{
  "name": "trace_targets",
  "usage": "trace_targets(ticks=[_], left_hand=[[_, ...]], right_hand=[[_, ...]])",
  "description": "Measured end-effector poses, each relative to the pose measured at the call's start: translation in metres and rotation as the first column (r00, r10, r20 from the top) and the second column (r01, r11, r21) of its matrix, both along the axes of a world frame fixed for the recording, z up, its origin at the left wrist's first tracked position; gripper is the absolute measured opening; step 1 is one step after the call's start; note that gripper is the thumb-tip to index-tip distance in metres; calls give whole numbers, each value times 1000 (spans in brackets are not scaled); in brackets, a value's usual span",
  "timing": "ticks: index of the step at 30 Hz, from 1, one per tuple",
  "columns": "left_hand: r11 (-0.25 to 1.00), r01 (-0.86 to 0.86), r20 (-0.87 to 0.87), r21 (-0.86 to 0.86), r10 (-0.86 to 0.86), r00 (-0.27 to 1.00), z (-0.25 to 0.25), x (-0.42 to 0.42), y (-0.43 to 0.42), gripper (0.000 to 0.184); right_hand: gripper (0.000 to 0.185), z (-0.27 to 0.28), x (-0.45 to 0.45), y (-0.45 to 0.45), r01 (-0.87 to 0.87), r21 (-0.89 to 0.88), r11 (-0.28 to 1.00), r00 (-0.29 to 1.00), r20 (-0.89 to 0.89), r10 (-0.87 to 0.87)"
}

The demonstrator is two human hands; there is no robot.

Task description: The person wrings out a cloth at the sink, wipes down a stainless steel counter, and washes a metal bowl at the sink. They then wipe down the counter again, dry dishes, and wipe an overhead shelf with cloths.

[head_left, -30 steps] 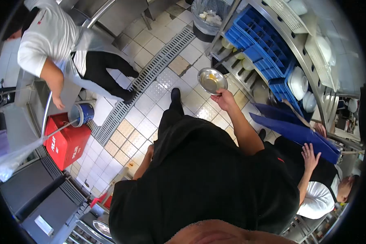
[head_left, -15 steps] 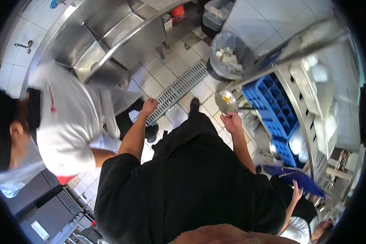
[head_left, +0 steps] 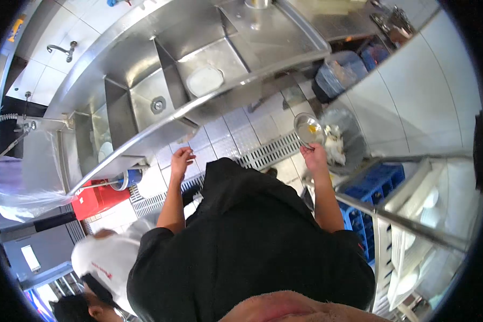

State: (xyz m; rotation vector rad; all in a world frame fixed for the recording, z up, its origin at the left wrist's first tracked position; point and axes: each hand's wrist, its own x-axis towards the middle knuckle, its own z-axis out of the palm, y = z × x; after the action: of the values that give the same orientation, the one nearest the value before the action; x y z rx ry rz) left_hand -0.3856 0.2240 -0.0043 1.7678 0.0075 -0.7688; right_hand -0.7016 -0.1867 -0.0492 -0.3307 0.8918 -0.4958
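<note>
My right hand [head_left: 314,155] grips the near rim of a round metal bowl [head_left: 305,130]. Yellow food scraps show inside the bowl, which hangs beside a lined trash bin [head_left: 355,127] holding white waste. My left hand [head_left: 182,160] is in the air before the front of the steel sink, its fingers loosely bent and apart, with nothing visible in them.
The steel sink [head_left: 169,112] runs along the front, with a white plate [head_left: 205,81] in one basin. A second bin [head_left: 341,72] stands farther back. On the right are a blue rack [head_left: 373,182] and a shelf with white dishes. A co-worker in white [head_left: 104,263] is behind on the left.
My body has turned left and moved closer to the sink. The bowl, still in my right hand, is now beside the trash bin. The co-worker now appears lower in the view, behind me.
</note>
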Motion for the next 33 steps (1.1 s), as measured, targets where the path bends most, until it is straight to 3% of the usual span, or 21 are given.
trace_targets(ticks=[5, 8, 13, 19, 20, 22, 23, 26, 29, 33], left_hand=[[961, -128, 211, -243, 181, 961, 69, 189, -33, 27], [930, -162, 258, -329, 254, 932, 122, 308, -76, 30], [900, -83, 247, -428, 205, 947, 161, 492, -153, 36], [901, -62, 226, -430, 174, 958, 166, 690, -229, 59], [905, -69, 240, -419, 184, 953, 170, 710, -237, 63], [931, -149, 298, -332, 254, 920, 186, 732, -253, 42], [952, -108, 335, -287, 206, 919, 184, 752, -256, 43], [971, 37, 468, -238, 81, 880, 166, 790, -265, 21], [962, 96, 639, -257, 94, 763, 142, 805, -264, 15], [924, 104, 508, -369, 107, 855, 181, 739, -232, 32]], right_hand=[[26, 50, 139, -21, -103, -79, 992, 993, 48, 107], [29, 50, 212, -10, -133, -59, 989, 985, 103, 139], [23, 99, 322, 36, -143, -4, 990, 990, -8, 143], [28, 95, 384, 50, -261, -19, 965, 957, -137, 256], [30, 96, 393, 52, -275, -28, 961, 951, -155, 268], [27, 94, 405, 56, -270, -47, 962, 949, -181, 257], [27, 87, 409, 56, -277, -49, 959, 948, -176, 265], [23, 68, 424, 57, -285, -23, 958, 942, -190, 276], [19, 54, 444, 62, -292, 7, 956, 933, -218, 286], [24, 21, 484, 61, -317, 52, 947, 918, -233, 320]])
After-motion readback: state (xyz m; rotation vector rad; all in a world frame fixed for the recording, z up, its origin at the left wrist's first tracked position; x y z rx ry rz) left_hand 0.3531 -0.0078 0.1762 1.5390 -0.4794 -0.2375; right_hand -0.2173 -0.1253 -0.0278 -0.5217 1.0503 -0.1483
